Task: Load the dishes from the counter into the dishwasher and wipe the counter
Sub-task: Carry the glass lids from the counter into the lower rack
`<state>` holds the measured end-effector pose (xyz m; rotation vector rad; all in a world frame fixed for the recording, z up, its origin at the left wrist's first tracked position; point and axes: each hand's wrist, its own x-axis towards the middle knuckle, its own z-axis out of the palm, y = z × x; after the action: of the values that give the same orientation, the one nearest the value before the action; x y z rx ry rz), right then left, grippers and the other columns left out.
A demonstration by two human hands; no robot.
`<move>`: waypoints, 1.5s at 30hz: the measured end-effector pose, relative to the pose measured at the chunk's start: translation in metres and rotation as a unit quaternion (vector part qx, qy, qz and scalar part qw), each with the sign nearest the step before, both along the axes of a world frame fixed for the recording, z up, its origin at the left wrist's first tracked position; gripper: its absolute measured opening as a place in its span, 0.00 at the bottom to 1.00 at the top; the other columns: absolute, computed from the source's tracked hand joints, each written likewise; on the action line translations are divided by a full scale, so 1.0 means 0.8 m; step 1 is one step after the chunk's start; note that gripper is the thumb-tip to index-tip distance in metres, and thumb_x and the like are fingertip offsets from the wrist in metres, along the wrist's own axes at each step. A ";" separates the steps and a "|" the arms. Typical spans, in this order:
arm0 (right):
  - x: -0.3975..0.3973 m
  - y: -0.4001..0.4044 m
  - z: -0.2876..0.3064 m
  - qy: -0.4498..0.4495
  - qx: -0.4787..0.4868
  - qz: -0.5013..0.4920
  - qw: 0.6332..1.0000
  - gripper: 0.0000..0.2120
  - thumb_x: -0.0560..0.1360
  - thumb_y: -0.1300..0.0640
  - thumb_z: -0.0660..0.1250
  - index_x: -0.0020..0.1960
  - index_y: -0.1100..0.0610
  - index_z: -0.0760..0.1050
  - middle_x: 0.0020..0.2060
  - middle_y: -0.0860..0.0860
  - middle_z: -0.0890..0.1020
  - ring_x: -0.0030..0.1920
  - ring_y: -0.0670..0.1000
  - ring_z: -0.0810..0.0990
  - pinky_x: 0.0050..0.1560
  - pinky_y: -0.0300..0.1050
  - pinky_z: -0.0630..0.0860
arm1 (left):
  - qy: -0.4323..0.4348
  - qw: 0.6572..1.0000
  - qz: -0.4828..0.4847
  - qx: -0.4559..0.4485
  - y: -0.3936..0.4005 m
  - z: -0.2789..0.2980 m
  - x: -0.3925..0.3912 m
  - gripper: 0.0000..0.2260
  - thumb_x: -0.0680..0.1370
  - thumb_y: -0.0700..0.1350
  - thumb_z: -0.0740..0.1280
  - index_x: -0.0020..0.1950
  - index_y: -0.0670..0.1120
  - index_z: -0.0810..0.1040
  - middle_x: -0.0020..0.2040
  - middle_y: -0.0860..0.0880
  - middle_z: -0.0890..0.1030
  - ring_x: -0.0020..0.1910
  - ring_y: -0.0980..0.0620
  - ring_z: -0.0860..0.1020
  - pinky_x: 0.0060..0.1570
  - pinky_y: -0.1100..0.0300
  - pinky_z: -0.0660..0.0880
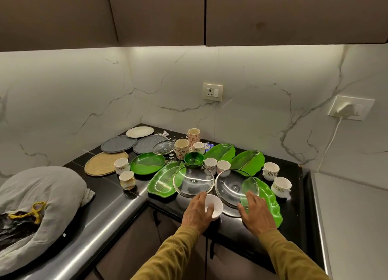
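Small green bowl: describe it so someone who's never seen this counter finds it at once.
Start at the wall socket above the black counter and drop straight down into the crowd of dishes. Just past the left glass lid, in front of the patterned mugs, sits the small green bowl. It is the only round, deep green piece; the other green dishes are flat leaf-shaped plates.

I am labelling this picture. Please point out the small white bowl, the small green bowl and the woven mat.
small white bowl (216, 203), head view, on its inner wall.
small green bowl (193, 158), head view, on its inside.
woven mat (104, 163), head view, on its middle.
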<state>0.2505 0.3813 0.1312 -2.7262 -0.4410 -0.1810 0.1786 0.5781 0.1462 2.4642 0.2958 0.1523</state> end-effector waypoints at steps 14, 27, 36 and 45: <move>0.104 0.013 -0.011 0.049 0.028 0.065 0.996 0.31 0.78 0.39 0.58 0.70 0.62 0.70 0.70 0.59 0.72 0.70 0.57 0.70 0.72 0.53 0.65 | 0.026 0.996 0.078 -0.039 -0.009 -0.020 0.080 0.23 0.82 0.52 0.62 0.76 0.47 0.66 0.76 0.49 0.67 0.75 0.50 0.65 0.72 0.61 0.59; 0.148 0.100 -0.035 0.048 0.061 0.097 0.992 0.37 0.73 0.35 0.49 0.70 0.60 0.71 0.69 0.56 0.74 0.70 0.56 0.71 0.74 0.54 0.59 | -0.034 0.990 0.102 -0.094 0.078 -0.043 0.122 0.21 0.81 0.51 0.66 0.73 0.46 0.72 0.71 0.47 0.74 0.71 0.48 0.71 0.71 0.56 0.67; 0.167 0.134 -0.056 0.051 0.095 0.049 0.993 0.37 0.75 0.34 0.50 0.72 0.58 0.69 0.71 0.54 0.72 0.73 0.53 0.67 0.75 0.47 0.51 | -0.080 0.984 0.051 -0.148 0.127 -0.057 0.154 0.18 0.80 0.47 0.68 0.69 0.44 0.76 0.67 0.48 0.78 0.67 0.53 0.74 0.69 0.58 0.70; 0.185 0.091 -0.070 0.050 0.091 -0.042 0.994 0.27 0.78 0.46 0.66 0.72 0.60 0.69 0.71 0.56 0.71 0.72 0.55 0.67 0.77 0.50 0.54 | -0.063 0.976 0.057 -0.199 0.139 -0.073 0.169 0.11 0.80 0.44 0.69 0.62 0.47 0.80 0.52 0.67 0.77 0.52 0.73 0.74 0.54 0.78 0.68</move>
<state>0.3988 0.4543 0.0752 -2.5622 -0.2666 -0.1004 0.3138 0.6892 0.0875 2.0313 0.3738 0.2702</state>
